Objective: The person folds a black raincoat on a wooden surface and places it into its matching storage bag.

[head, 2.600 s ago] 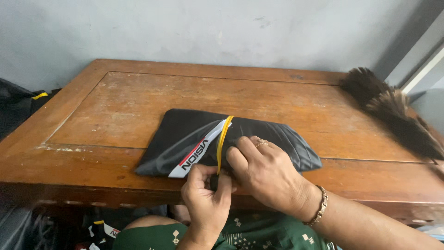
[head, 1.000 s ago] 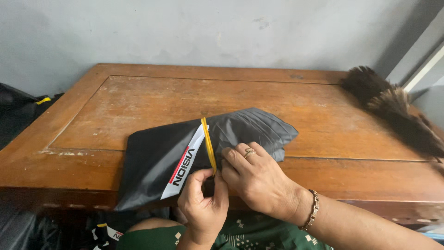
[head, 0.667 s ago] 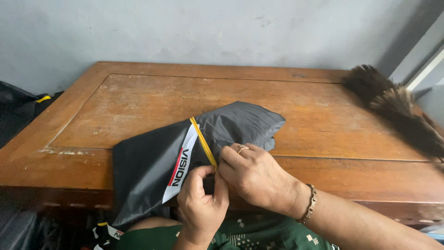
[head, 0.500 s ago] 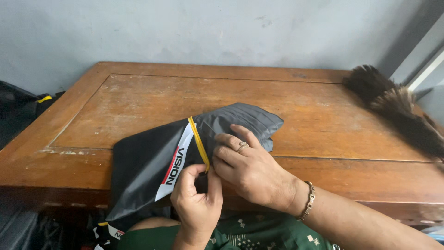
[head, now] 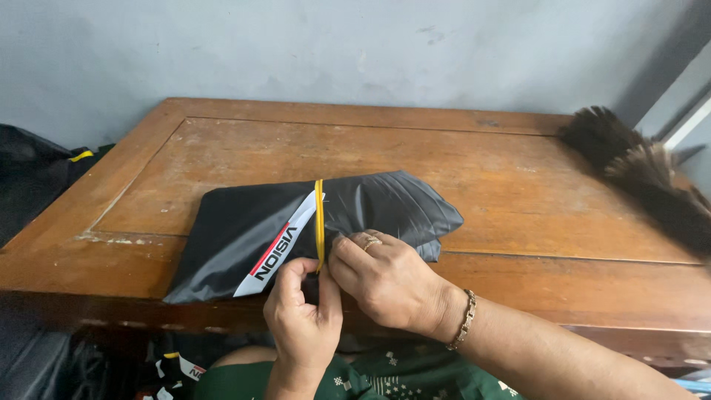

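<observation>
Both the left hand (head: 302,315) and right hand (head: 385,278) pinched the yellow rubber band (head: 319,222) around the folded black garment (head: 296,226); keeping it taut and centred probably served best

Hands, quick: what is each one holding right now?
Left hand: closed, pinching the yellow rubber band at the near edge of the folded black garment.
Right hand: fingers curled, pressing on the garment beside the band.
</observation>
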